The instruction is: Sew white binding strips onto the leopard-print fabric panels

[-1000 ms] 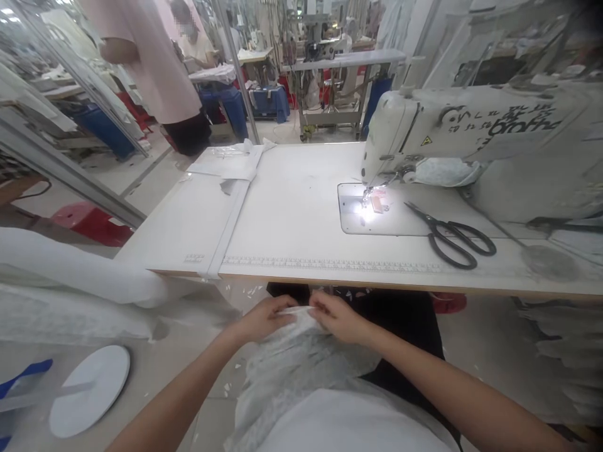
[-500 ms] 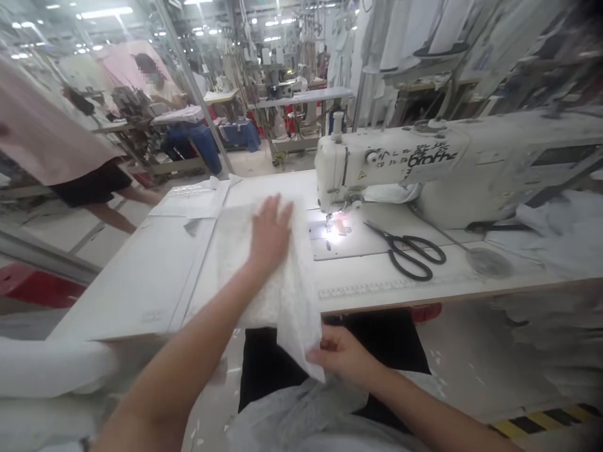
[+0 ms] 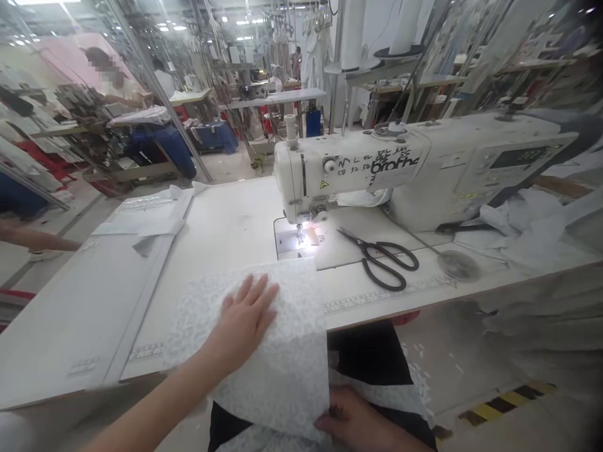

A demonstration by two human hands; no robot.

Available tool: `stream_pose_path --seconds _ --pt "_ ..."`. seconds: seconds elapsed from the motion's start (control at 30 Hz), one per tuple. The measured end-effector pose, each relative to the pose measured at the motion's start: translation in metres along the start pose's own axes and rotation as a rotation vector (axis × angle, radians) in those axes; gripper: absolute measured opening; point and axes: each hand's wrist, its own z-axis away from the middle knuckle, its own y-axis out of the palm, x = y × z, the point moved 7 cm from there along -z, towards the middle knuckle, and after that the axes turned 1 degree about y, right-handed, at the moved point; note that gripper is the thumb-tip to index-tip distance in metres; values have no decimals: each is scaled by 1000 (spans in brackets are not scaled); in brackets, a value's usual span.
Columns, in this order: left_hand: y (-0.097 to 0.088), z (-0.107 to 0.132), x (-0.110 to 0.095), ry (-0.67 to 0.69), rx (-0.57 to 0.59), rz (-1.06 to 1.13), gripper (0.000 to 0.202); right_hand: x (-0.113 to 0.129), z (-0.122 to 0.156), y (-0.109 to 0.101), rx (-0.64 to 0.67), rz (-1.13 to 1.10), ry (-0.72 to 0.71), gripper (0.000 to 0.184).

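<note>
A pale patterned piece of fabric (image 3: pixel 292 351) lies over the front edge of the white sewing table and hangs down over my lap. My left hand (image 3: pixel 247 320) rests flat on it with the fingers spread. Below the table edge, my right hand (image 3: pixel 346 414) pinches the fabric's right edge between thumb and fingers. Just beyond the cloth stands the white sewing machine (image 3: pixel 353 166), its needle area (image 3: pixel 300 233) lit. Black-handled scissors (image 3: pixel 381 254) lie on the table to the right of the needle.
A measuring scale (image 3: pixel 358 301) runs along the table's front edge. White cloth (image 3: pixel 527 220) is heaped at the right by the machine. Folded white material (image 3: pixel 141 232) lies at the left. Thread cones (image 3: pixel 353 37) stand behind. Another person (image 3: pixel 113 81) sits at the back left.
My left hand and the fabric have moved toward me, and the cloth is now spread flatter. My right hand still holds its edge, lower down. A passing person has mostly left view at the left.
</note>
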Motion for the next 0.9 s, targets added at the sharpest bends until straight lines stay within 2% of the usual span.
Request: stream_pose_path --seconds 0.17,0.3,0.4,0.47,0.53,0.57,0.63,0.7,0.77,0.83,0.9 --pt "-7 -39 17 -82 -24 -68 48 26 -16 -37 -194 93 -64 13" --pt "-13 -57 28 -68 -42 -57 48 22 -9 -71 -298 298 -51 12" --pt "-23 -46 22 15 -154 85 45 3 19 -88 -385 682 -11 14" --pt "-31 -28 8 95 -219 213 38 -13 38 -87 -365 882 31 9" --pt "-30 -6 -16 204 -170 341 32 -23 52 -83 -331 915 66 15" --pt "-24 6 -32 257 -93 414 30 -25 55 -82 -326 894 76 18" --pt "1 31 -62 308 137 582 28 -19 56 -80 -338 842 86 18" --pt "40 53 -86 227 388 779 27 -2 52 -79 -350 794 69 19" --pt "83 70 -102 60 589 998 26 21 47 -77 -360 681 28 21" --pt "117 79 -114 -84 693 1217 27 47 44 -73 -363 501 -15 21" --pt "133 78 -123 -164 707 1407 32 72 45 -66 -344 345 -48 20"
